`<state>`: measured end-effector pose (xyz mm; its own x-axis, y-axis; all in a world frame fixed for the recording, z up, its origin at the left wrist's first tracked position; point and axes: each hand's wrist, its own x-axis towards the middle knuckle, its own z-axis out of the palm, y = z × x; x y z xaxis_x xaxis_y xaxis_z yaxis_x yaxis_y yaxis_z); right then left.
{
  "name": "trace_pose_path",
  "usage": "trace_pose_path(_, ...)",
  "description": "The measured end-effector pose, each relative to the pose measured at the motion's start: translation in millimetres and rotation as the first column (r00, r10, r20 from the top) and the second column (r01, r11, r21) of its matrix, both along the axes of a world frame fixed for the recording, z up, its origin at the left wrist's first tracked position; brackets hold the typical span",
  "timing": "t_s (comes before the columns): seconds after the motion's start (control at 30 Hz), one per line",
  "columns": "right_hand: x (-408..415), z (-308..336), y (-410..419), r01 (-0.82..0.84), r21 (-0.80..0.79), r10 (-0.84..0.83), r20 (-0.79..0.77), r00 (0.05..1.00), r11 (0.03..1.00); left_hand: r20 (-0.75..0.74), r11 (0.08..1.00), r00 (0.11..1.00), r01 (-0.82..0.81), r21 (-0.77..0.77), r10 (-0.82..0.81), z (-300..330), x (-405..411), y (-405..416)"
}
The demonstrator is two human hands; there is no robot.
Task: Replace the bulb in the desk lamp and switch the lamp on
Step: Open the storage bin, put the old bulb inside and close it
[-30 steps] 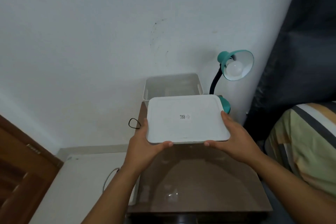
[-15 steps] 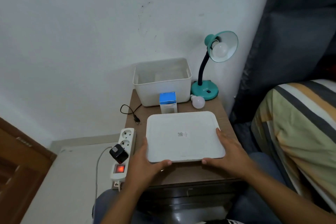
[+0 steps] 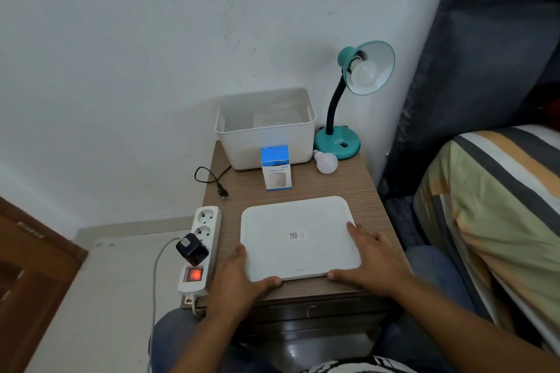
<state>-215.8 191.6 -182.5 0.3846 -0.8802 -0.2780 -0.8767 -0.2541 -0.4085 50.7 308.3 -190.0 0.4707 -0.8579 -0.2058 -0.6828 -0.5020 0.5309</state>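
Both hands, left (image 3: pixel 239 277) and right (image 3: pixel 371 260), gripping white lid (image 3: pixel 298 236) flat on tabletop (image 3: pixel 357 185); spare bulb (image 3: pixel 326 162) at one o'clock beside lamp (image 3: pixel 348 106), old bulb (image 3: pixel 365 75) unremoved, plug (image 3: pixel 223 192) unplugged.

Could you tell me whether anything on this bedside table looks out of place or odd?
Two things stand out. The lamp's black plug lies loose on the table, not in the power strip, so the desk lamp has no power. A spare bulb lies loose on its side by the lamp base, free to roll.

Teal desk lamp (image 3: pixel 342 142) with bulb fitted, spare bulb (image 3: pixel 326 162) lying beside base
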Motion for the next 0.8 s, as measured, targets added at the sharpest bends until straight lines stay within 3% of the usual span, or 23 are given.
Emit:
trace_pose_path(0.27,5,-7,5,-0.03,-0.038,0.026,-0.099,0.995,0.999,0.135,0.998,0.99,0.04,0.05,-0.046,-1,-3,-2)
trace_pose_path(0.47,7,-10,-1,-0.022,0.044,0.029,-0.169,0.985,0.999,0.166,0.993,0.983,0.057,0.104,-0.073,5,-3,-9)
trace_pose_path(0.6,9,0,-14,0.039,0.06,-0.038,-0.031,0.999,0.997,0.139,0.99,0.988,0.052,0.132,-0.07,13,2,-17)
trace_pose_path(0.73,18,17,-45,0.11,-0.114,-0.098,0.111,0.989,0.987,0.073,0.999,0.997,0.024,-0.03,-0.022,28,13,-36)
trace_pose_path(0.8,23,27,-63,0.137,-0.12,-0.122,0.121,0.985,0.983,0.069,0.991,0.998,-0.006,-0.131,0.015,41,18,-52)
